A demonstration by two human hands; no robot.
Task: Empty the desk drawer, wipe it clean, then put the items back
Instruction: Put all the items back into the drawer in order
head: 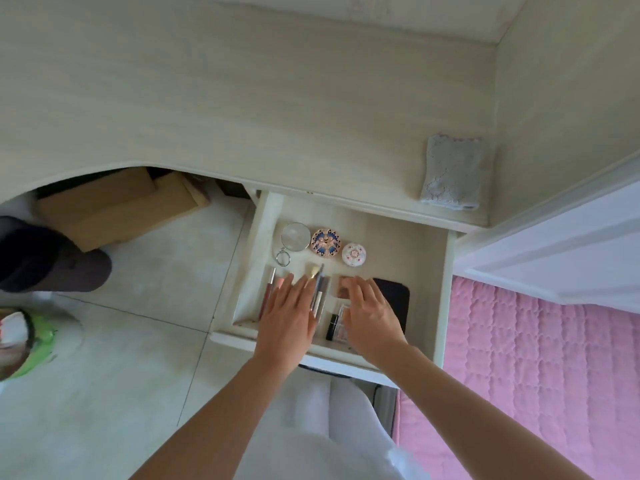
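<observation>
The open desk drawer (408, 244) sits right of centre, still holding cosmetics. The left hand (287, 317) lies flat, fingers straight, over the makeup brushes (318, 285). The right hand (372, 317), fingers relaxed, grasping nothing, covers an eyeshadow palette (343, 287). A folded grey cloth (452, 171) rests on the desk (242, 98), upper right.

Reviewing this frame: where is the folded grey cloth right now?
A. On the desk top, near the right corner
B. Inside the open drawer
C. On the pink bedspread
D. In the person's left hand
A: the folded grey cloth lies on the desk top above the open drawer, while the left hand and right hand reach over the cosmetics inside the drawer, holding no cloth.
</observation>
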